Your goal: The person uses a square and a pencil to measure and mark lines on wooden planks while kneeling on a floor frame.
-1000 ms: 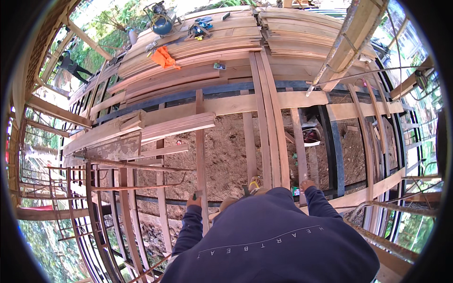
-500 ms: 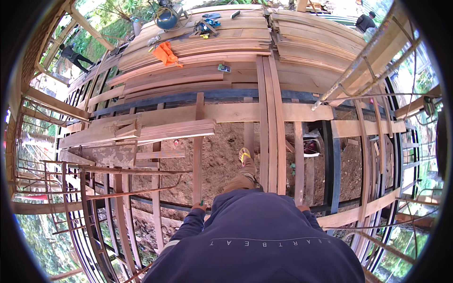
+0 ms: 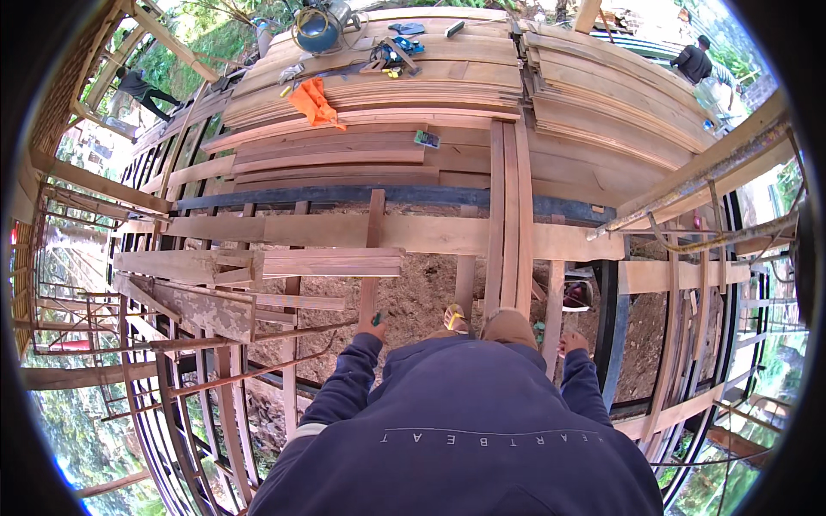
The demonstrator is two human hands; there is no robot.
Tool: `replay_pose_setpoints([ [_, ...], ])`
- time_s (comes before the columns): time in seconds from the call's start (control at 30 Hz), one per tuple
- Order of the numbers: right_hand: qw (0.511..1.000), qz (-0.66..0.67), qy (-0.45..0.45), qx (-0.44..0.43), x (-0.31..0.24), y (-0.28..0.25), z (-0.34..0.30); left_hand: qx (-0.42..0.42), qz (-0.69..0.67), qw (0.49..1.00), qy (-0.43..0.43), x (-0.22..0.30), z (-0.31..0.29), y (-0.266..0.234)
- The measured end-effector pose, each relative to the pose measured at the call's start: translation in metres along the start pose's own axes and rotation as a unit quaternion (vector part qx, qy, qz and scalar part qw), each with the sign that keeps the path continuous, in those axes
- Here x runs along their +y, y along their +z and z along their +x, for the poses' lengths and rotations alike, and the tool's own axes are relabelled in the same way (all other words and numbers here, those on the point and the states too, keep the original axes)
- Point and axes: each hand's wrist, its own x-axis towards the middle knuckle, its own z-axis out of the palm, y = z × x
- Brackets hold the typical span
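Observation:
My left hand (image 3: pixel 372 327) is closed around a small green object (image 3: pixel 377 318), too small to name, beside an upright-running wooden joist (image 3: pixel 370 288). My right hand (image 3: pixel 571 342) hangs near another joist (image 3: pixel 555 297), fingers loosely apart, with nothing visible in it. Between my hands a sandalled foot (image 3: pixel 456 318) with yellow straps and a brown trouser knee (image 3: pixel 508 327) show below my dark sweatshirt. Ahead of me, several long planks (image 3: pixel 508 224) lie side by side across a wide pale beam (image 3: pixel 387 230).
Stacked boards (image 3: pixel 370 103) hold an orange cloth (image 3: pixel 317 103), a blue power tool (image 3: pixel 396 53), a small green box (image 3: pixel 428 138) and a blue tank (image 3: pixel 317 33). Bare soil (image 3: pixel 422 284) lies below gaps between joists. Other people (image 3: pixel 142 90) stand far left and far right (image 3: pixel 693 60).
I have moved forward, and the beams and planks sit closer to my body. Both hands have come further into view, and a second knee now shows.

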Motion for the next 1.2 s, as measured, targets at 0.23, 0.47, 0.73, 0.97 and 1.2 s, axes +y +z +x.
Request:
replay_pose_setpoints([
  [0.23,0.986,-0.147,0.020,-0.082,-0.081,0.062,0.035,0.041,-0.260,0.965,-0.013,0.019,0.051,0.010],
  [0.47,0.603,-0.719,-0.341,-0.056,0.009,0.041,0.244,-0.006,-0.321,0.946,-0.047,0.133,0.084,0.020],
  [0.73,0.941,-0.271,-0.002,-0.202,-0.323,0.178,0.238,0.104,-0.169,0.978,-0.063,0.178,0.168,-0.006],
  [0.97,0.952,-0.261,-0.049,-0.150,-0.488,0.215,0.327,0.077,-0.492,0.861,-0.105,0.258,0.202,-0.038],
  [1.2,0.910,-0.355,-0.044,-0.210,-0.537,0.348,0.310,0.100,-0.564,0.808,-0.140,0.257,0.209,-0.052],
])
